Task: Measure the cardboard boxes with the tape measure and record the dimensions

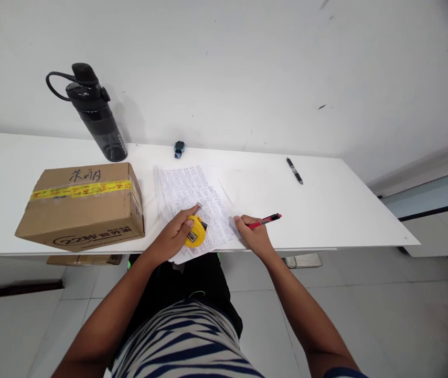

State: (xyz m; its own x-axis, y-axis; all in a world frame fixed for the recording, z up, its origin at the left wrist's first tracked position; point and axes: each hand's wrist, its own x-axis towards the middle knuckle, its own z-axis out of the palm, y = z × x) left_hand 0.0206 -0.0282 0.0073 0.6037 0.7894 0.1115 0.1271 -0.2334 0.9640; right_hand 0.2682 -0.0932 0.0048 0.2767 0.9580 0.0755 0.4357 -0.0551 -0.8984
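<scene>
My left hand (172,233) is closed around a yellow tape measure (195,233), whose short metal end sticks out by the thumb. Beneath it lie sheets of paper (187,184) covered in dense writing, their lower edge hanging a little over the table's front. In my right hand (256,239) is a red pen (265,221) with a black end, gripped as for writing. The pen's tip is hidden behind the fingers, at the right edge of the sheets. To the left of the papers stands a taped cardboard box (86,205).
A dark water bottle (100,118) stands behind the box against the wall. A small blue-black watch (179,149) lies at the back of the white table (350,210). Farther right rests a black pen (295,171). Below the table's front edge another cardboard piece (84,260) shows.
</scene>
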